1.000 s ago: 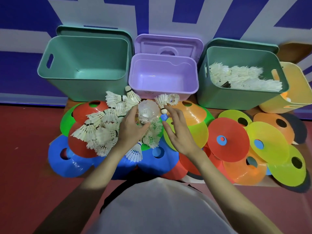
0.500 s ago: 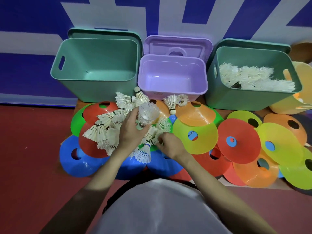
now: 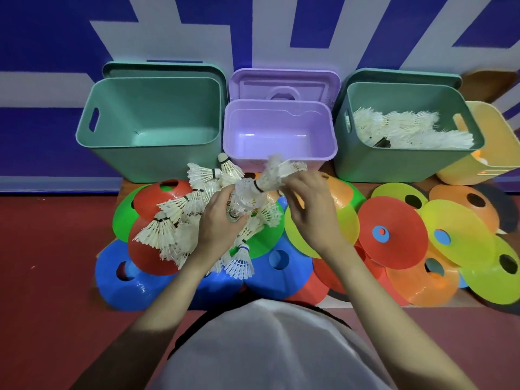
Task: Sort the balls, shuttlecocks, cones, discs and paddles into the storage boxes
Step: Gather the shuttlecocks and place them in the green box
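A heap of white shuttlecocks lies on coloured disc cones spread over the floor in front of me. My left hand grips a stack of nested shuttlecocks above the heap. My right hand holds another shuttlecock by its feathers, its cork end touching the top of that stack. The right green box holds many shuttlecocks. The left green box and the purple box have nothing inside.
A yellow box stands at the far right with something orange-white inside. Lids lean against the blue and white wall behind the boxes. Red floor lies to the left. My white shirt fills the bottom of the view.
My right hand has picked a shuttlecock out of the heap and lifted it up to the stack in my left hand. The view has shifted slightly.
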{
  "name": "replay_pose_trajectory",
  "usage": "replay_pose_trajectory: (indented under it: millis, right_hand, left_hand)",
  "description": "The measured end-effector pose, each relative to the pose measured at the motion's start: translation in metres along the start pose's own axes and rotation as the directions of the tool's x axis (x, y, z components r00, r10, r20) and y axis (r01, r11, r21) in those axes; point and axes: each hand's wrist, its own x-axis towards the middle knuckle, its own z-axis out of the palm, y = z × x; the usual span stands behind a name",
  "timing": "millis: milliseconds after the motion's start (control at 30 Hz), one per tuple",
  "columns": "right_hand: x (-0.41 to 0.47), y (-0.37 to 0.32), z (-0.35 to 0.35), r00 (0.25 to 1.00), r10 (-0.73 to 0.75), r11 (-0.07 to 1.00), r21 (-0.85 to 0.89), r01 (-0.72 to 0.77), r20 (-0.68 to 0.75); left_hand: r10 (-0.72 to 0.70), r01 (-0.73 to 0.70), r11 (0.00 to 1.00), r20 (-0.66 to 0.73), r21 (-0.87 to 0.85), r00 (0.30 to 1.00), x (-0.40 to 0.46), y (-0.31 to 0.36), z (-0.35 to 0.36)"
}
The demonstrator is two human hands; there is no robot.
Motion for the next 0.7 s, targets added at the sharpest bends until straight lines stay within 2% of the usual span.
replay_pose_trajectory:
  millis: [133, 200, 367, 500, 533, 600, 667, 700]
  right_hand:
    - [-0.004, -0.002, 0.018, 0.977, -0.087, 0.996, 0.008, 0.087, 0.196]
    - [-0.006, -0.003, 0.023, 0.972, -0.09, 0.996, 0.043, 0.083, 0.217]
    - [-0.008, -0.013, 0.024, 0.99, -0.052, 0.995, 0.089, 0.04, 0.133]
    - [-0.017, -0.013, 0.034, 0.99, 0.138, 0.965, 0.227, -0.135, 0.002]
    - [-0.02, -0.008, 0.039, 0.982, 0.182, 0.957, 0.221, -0.19, 0.052]
    - [-0.025, 0.003, 0.052, 0.917, 0.204, 0.947, 0.168, -0.273, 0.343]
    - [-0.035, 0.01, 0.066, 0.745, 0.144, 0.966, 0.071, -0.248, 0.651]
    - [-0.041, 0.01, 0.074, 0.665, 0.121, 0.978, 0.027, -0.207, 0.737]
  left_hand:
    - [0.052, -0.051, 0.998, 0.029, -0.026, 0.998, 0.002, 0.008, -0.003]
    - [0.065, -0.062, 0.996, 0.045, -0.068, 0.997, 0.0, 0.012, -0.006]
    - [0.021, -0.019, 0.993, 0.015, -0.117, 1.0, -0.003, 0.008, -0.013]
    - [-0.027, 0.018, 0.993, -0.083, -0.114, 0.996, -0.006, 0.001, -0.017]
    - [-0.042, 0.031, 0.993, -0.093, -0.117, 0.995, -0.007, -0.001, -0.018]
    - [-0.067, 0.057, 0.993, -0.097, -0.098, 0.993, -0.01, -0.006, -0.019]
    - [-0.087, 0.081, 0.994, -0.086, -0.077, 0.992, -0.013, -0.012, -0.019]
    - [-0.1, 0.095, 0.993, -0.077, -0.066, 0.992, -0.014, -0.015, -0.018]
